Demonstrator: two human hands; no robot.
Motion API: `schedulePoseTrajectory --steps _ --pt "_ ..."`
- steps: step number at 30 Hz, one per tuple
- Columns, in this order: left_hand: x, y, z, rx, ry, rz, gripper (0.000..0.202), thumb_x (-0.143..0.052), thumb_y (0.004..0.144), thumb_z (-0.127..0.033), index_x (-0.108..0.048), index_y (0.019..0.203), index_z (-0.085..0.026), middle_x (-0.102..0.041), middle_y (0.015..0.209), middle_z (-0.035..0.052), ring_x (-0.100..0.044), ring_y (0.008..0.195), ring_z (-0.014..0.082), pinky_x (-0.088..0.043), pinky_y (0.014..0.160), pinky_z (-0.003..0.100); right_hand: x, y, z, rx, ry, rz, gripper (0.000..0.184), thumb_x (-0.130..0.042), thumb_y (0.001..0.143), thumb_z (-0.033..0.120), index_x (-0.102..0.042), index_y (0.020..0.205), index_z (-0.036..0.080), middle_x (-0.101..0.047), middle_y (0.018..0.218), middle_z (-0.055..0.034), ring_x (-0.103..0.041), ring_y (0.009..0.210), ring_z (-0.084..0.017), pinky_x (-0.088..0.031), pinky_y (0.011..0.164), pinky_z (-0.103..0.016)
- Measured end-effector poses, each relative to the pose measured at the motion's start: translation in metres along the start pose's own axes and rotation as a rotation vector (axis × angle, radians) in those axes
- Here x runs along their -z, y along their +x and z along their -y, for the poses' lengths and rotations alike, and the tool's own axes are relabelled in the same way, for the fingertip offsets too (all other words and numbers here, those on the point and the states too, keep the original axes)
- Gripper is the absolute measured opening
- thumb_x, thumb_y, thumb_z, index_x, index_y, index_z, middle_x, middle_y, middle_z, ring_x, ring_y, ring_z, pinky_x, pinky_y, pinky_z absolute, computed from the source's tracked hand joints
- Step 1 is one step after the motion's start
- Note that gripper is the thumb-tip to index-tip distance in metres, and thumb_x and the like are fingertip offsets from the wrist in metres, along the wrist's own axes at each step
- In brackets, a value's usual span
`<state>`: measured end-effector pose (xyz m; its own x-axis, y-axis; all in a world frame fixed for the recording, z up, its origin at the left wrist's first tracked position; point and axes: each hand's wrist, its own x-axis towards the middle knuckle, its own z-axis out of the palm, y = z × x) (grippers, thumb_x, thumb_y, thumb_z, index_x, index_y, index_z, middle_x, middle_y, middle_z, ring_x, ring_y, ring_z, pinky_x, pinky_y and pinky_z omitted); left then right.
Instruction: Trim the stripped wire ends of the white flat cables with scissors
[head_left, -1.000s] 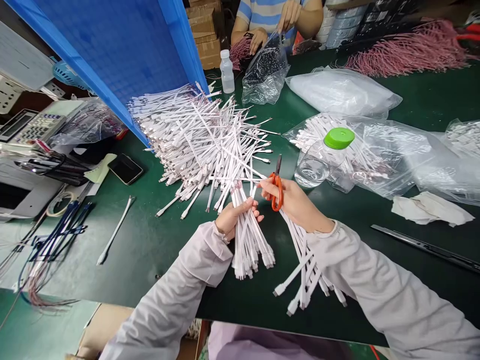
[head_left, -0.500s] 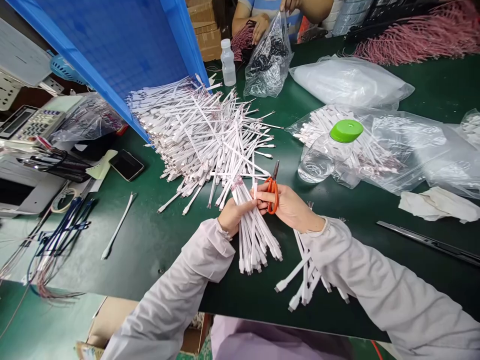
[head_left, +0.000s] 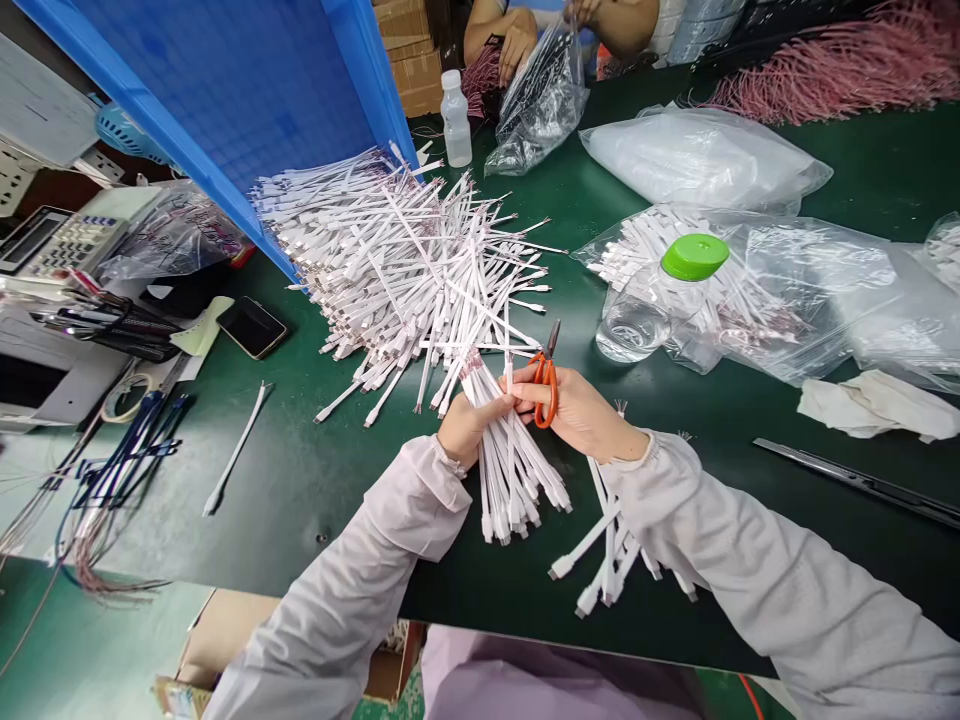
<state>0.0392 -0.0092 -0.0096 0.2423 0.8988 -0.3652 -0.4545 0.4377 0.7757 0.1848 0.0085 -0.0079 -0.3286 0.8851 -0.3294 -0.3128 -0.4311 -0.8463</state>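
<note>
My left hand is closed around a bundle of short white cables, their plug ends fanned toward me and their pinkish wire ends pointing away. Orange-handled scissors hang in my right hand, blades pointing away from me. My right fingertips meet the left thumb at a single cable lying over the bundle. Just beyond my hands spreads a large heap of similar white cables. Several more loose cables lie under my right forearm.
A tall blue crate stands behind the heap. To the right are a green-capped bottle, plastic bags of cables and a utility knife. At left lie a phone and one cable. Across the table, a person's hands handle a bag.
The bundle's plug ends have swung slightly to the right, while my hands stay nearly in place. The person opposite has shifted their bag and hands.
</note>
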Motion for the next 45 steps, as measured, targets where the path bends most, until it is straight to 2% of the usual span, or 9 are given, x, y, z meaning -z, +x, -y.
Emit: schedulePoseTrajectory --steps 7,14,28,33,38,45 --pt "-0.0012 -0.0003 -0.0007 0.024 0.008 -0.011 0.034 -0.082 0.063 -0.021 -0.066 0.089 -0.006 -0.071 0.076 0.0077 -0.068 0.068 0.0187 -0.054 0.074 0.034 -0.0009 -0.0007 0.0011 0.001 0.017 0.007 0.027 -0.08 0.063 0.034 -0.063 0.073 0.016 -0.061 0.079 -0.0014 -0.052 0.061 -0.009 -0.039 0.055 -0.026" --pt "-0.0011 0.001 0.0007 0.033 -0.023 0.0 0.035 -0.082 0.062 -0.021 -0.066 0.09 -0.007 -0.071 0.075 0.0073 -0.068 0.068 0.019 -0.054 0.072 0.033 -0.0017 -0.0013 0.0024 -0.02 0.018 0.001 0.025 -0.08 0.063 0.032 -0.063 0.073 0.015 -0.058 0.071 0.0002 -0.05 0.061 -0.009 -0.038 0.056 -0.026" --pt "0.0 0.0001 -0.0006 0.023 -0.018 0.02 0.032 -0.082 0.064 -0.023 -0.068 0.089 -0.007 -0.071 0.075 0.0066 -0.067 0.068 0.019 -0.053 0.076 0.036 -0.0002 -0.0009 0.0006 -0.017 0.022 0.01 0.024 -0.078 0.066 0.033 -0.063 0.074 0.016 -0.059 0.073 -0.0002 -0.05 0.062 -0.01 -0.036 0.056 -0.026" --pt "-0.0001 -0.0001 -0.0009 0.037 -0.008 0.009 0.034 -0.082 0.063 -0.023 -0.068 0.089 -0.007 -0.071 0.076 0.0073 -0.067 0.069 0.019 -0.053 0.073 0.034 -0.0003 -0.0007 0.0003 -0.009 0.014 0.011 0.022 -0.079 0.065 0.029 -0.063 0.072 0.016 -0.059 0.073 0.0 -0.05 0.063 -0.01 -0.038 0.058 -0.027" --pt "-0.0013 -0.0005 -0.0011 0.028 -0.014 0.009 0.034 -0.083 0.062 -0.024 -0.068 0.087 -0.007 -0.071 0.074 0.0065 -0.067 0.069 0.0182 -0.053 0.072 0.032 -0.0009 -0.0011 0.0001 -0.01 0.012 0.001 0.024 -0.079 0.066 0.034 -0.065 0.075 0.016 -0.059 0.073 -0.0005 -0.05 0.063 -0.01 -0.037 0.057 -0.026" --pt "0.0004 -0.0002 -0.0002 0.033 0.004 0.006 0.031 -0.083 0.062 -0.024 -0.067 0.083 -0.007 -0.07 0.073 0.0067 -0.067 0.066 0.0181 -0.053 0.072 0.034 -0.0005 0.0 -0.0019 0.0 0.001 0.004 0.024 -0.079 0.064 0.032 -0.064 0.075 0.016 -0.059 0.072 -0.0002 -0.05 0.063 -0.01 -0.038 0.056 -0.026"
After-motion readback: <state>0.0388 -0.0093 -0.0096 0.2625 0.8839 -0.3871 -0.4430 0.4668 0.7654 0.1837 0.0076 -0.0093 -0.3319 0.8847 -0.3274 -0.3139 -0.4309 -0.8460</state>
